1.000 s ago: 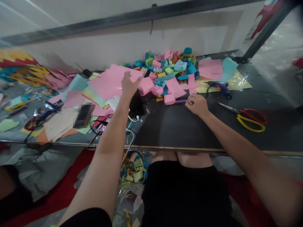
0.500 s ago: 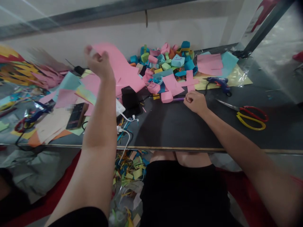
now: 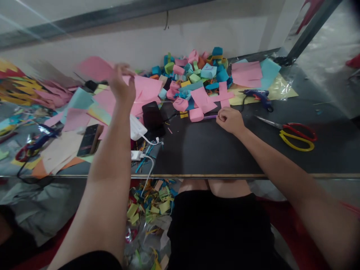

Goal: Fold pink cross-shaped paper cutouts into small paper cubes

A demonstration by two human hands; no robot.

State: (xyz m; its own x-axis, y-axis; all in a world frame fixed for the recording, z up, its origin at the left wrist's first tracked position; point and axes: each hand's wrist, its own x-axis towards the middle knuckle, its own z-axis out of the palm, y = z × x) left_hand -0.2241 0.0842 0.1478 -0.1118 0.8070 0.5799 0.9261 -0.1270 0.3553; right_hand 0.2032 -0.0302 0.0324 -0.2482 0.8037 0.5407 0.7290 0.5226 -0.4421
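Note:
My left hand [image 3: 121,85] is raised over the left half of the dark table [image 3: 213,150], fingers pinched on a pink paper sheet [image 3: 97,68] that lifts up to the left. More pink sheets [image 3: 146,90] lie flat under it. My right hand [image 3: 229,120] rests on the table as a loose fist, its knuckles by a thin purple stick [image 3: 209,117] and a small folded pink piece [image 3: 196,114]; what it holds, if anything, is hidden.
A heap of small folded paper boxes [image 3: 197,71] sits at the back. A black phone [image 3: 153,116], white charger [image 3: 137,127] and cables lie centre left, another phone [image 3: 88,139] further left. Blue glue gun [image 3: 260,95] and red-yellow scissors [image 3: 296,135] lie right. Paper scraps litter the floor.
My left hand took hold of a pink sheet from the pile, lifted it and swung it left, uncovering the black phone. My right fist stayed in place.

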